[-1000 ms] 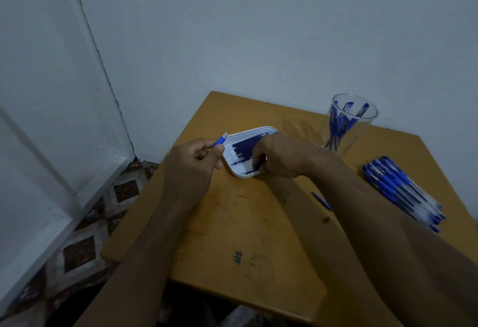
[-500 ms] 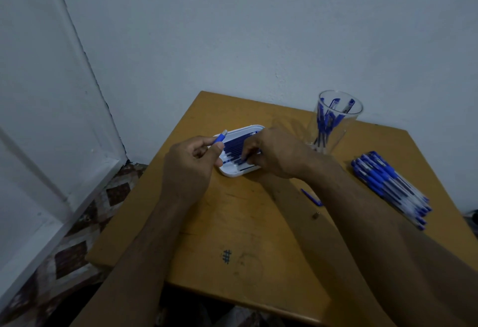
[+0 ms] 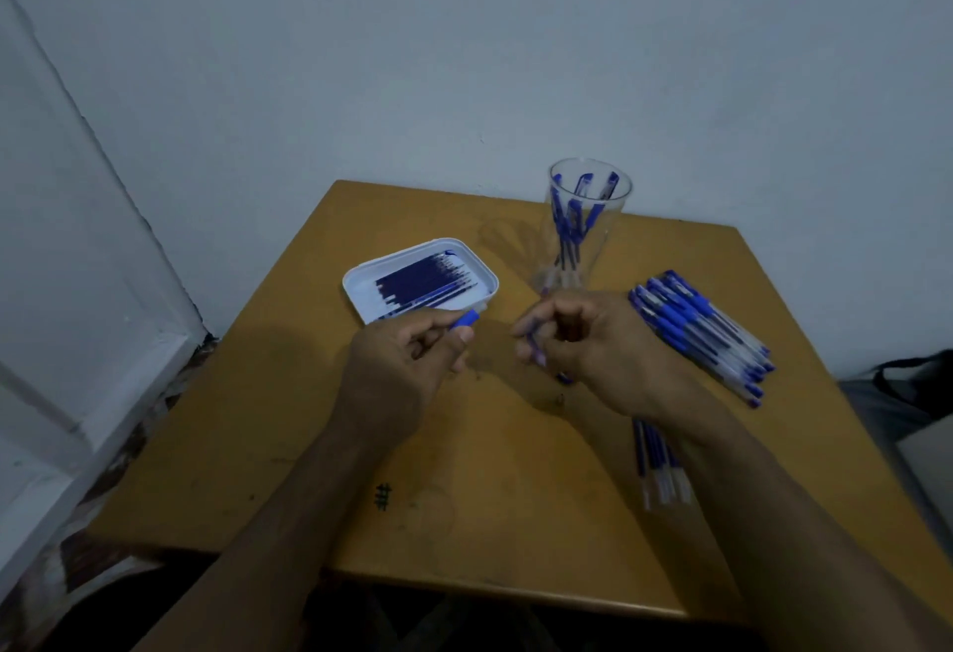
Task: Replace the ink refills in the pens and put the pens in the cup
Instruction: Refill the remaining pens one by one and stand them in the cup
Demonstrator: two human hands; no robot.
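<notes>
— Pale walls meet in a corner behind a worn wooden table point(image 3: 289, 445), and the work sits on it. What are the hands doing?

— The left hand point(image 3: 397, 367) is curled round a pen barrel point(image 3: 462, 319), its blue end poking out toward the tray. The right hand point(image 3: 582, 342) is curled too, apparently pinching a thin blue refill point(image 3: 533, 347), though that part is blurred. The two are near each other but not touching, so I'd judge a refill is about to go into the barrel.

— How far along?

— Partway, I'd say. The clear cup point(image 3: 588, 218) at the back holds several blue pens standing upright, so those look finished. A sizeable pile of pens point(image 3: 701, 331) lies to the right of the right hand, likely still waiting.

— And the containers?

— The white tray point(image 3: 361, 285), just beyond the left hand, holds a row of dark blue refills point(image 3: 423, 282) lying side by side. A few more refills point(image 3: 660, 465) lie loose on the table beside the right forearm; whether they're spent I can't tell.
</notes>
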